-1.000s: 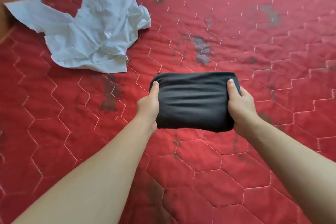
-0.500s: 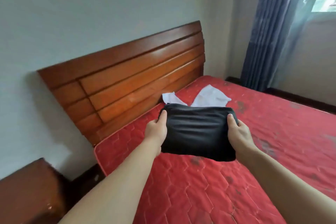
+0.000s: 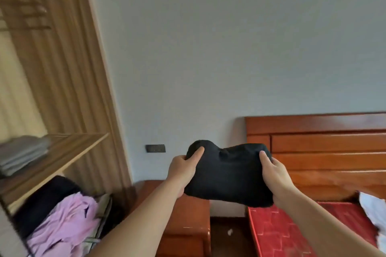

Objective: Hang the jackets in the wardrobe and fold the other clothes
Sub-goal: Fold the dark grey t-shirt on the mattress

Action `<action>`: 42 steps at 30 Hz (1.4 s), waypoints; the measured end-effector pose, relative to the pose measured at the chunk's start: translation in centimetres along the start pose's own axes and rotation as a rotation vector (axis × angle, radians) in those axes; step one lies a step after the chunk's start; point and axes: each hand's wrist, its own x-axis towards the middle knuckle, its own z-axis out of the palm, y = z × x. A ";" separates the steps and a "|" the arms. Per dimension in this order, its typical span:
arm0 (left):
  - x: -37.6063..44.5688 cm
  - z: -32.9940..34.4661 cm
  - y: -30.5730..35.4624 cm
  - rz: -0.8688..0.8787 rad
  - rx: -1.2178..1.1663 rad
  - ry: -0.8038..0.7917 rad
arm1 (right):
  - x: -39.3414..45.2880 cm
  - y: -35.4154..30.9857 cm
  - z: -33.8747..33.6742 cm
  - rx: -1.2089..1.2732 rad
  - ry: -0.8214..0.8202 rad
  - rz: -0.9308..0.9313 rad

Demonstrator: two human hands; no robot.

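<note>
Head view: a person's two bare arms reach forward, carrying a folded black garment in the air in front of a pale wall.
Left hand: grips the garment's left end, thumb on top, fingers curled underneath.
Right hand: grips the garment's right end the same way, thumb on top.
Garment position: held up between both hands, above a wooden nightstand and near the head of the bed, touching neither.
Wardrobe: at the left, light wood and blurred; a shelf holds a stack of folded grey clothes.
Below the shelf: a pink garment lies crumpled beside something dark.
Bed: red quilted mattress with a wooden headboard at the right; a white garment lies unfolded at its right edge.
</note>
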 end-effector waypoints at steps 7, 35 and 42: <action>7.0 -17.1 -3.1 -0.027 -0.112 0.293 | 2.3 -1.1 21.1 -0.053 -0.207 -0.056; 24.8 -53.2 -11.3 -0.269 -0.564 1.092 | 9.2 -1.9 79.1 -0.191 -1.095 -0.112; 29.5 -60.4 -13.2 -0.273 -0.756 1.054 | 9.9 -2.0 90.6 -0.272 -1.157 -0.129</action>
